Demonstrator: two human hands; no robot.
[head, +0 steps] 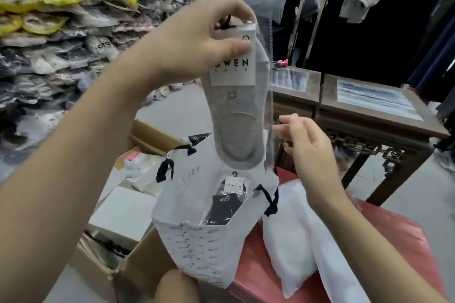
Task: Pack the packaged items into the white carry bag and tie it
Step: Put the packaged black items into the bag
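My left hand (197, 39) pinches the card header of a clear-wrapped pack of grey socks (236, 115) and holds it upright above the open white carry bag (204, 248). The bag has black ribbon handles and stands on a red surface. Inside it lies a pack of black socks (225, 204) with a white label. My right hand (307, 150) hovers to the right of the grey pack, fingers loosely spread near the wrapper's lower edge, gripping nothing.
White plastic packages (293, 236) lie on the red surface (394, 241) right of the bag. Open cardboard boxes (128, 206) with white boxes sit on the left. Stacked bagged goods (61, 32) fill the left wall. Wooden tables (369, 115) and hanging clothes stand at the right.
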